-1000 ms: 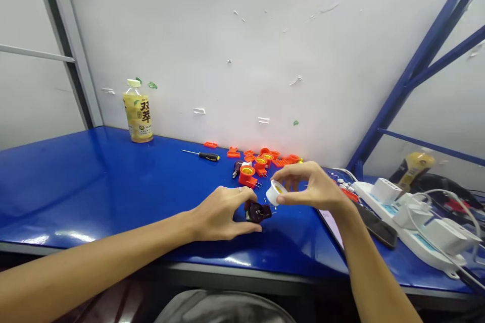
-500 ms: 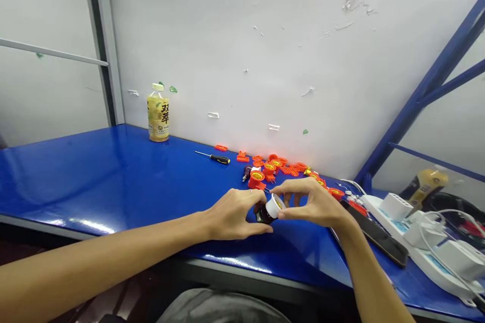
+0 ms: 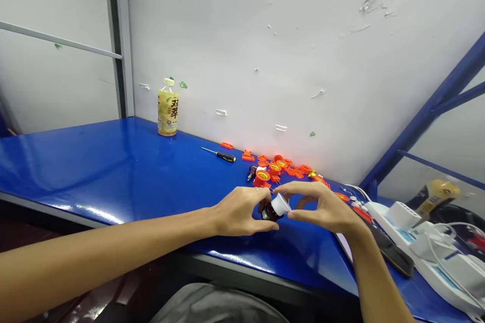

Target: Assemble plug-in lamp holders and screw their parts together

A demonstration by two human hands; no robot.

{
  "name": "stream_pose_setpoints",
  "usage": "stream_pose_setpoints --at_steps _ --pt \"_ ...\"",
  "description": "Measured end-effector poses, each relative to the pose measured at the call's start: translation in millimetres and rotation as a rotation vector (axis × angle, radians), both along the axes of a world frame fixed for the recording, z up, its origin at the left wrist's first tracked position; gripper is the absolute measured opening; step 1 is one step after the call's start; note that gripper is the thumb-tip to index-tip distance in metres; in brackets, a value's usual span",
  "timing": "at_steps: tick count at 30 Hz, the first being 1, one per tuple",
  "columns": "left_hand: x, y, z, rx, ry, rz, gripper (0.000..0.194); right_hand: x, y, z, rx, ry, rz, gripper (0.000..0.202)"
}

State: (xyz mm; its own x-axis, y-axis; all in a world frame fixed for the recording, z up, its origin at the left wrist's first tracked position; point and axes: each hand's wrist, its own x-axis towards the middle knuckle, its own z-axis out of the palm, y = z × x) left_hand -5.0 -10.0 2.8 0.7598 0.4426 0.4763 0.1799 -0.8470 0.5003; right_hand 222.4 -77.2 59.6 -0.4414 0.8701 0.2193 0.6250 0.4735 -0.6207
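Observation:
A small lamp socket with a dark base and a white collar (image 3: 280, 205) is held tilted just above the table's near half. My left hand (image 3: 242, 213) is closed round the dark base, thumb below and fingers partly hidden behind it. The thumb and fingertips of my right hand (image 3: 328, 207) pinch the white collar from the right. Just beyond my hands stands an orange lamp socket (image 3: 261, 178) with a brass-coloured inside. A dark plug piece (image 3: 252, 172) lies to its left.
Orange socket parts (image 3: 293, 171) are strewn along the wall. A screwdriver (image 3: 226, 157) and a drink bottle (image 3: 167, 110) are farther left. At right are a phone (image 3: 392, 252) and a white power strip (image 3: 428, 267) with chargers and cables.
The view has shifted slightly, so most things appear a little farther right. Both hands keep their hold on the lamp socket, whose collar opening now faces less toward me.

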Motion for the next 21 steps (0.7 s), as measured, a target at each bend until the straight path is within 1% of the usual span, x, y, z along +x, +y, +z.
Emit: stream_pose_setpoints --at_steps 4,10,15,21 --pt "-0.1 0.2 -0.2 0.032 0.005 -0.002 0.035 0.3 1.3 0.8 0.036 -0.032 -0.015 0.043" --pt "0.3 2.0 -2.1 0.022 0.02 -0.003 0.037 -0.2 0.0 2.7 0.021 -0.031 -0.006 0.043" --pt "0.9 2.3 -3.0 0.026 0.035 0.015 0.036 -1.2 1.2 0.5 0.025 -0.063 -0.036 0.044" --pt "2.4 4.6 -6.1 0.025 0.042 0.031 0.035 -3.1 3.1 -1.9 0.006 -0.066 -0.034 0.044"
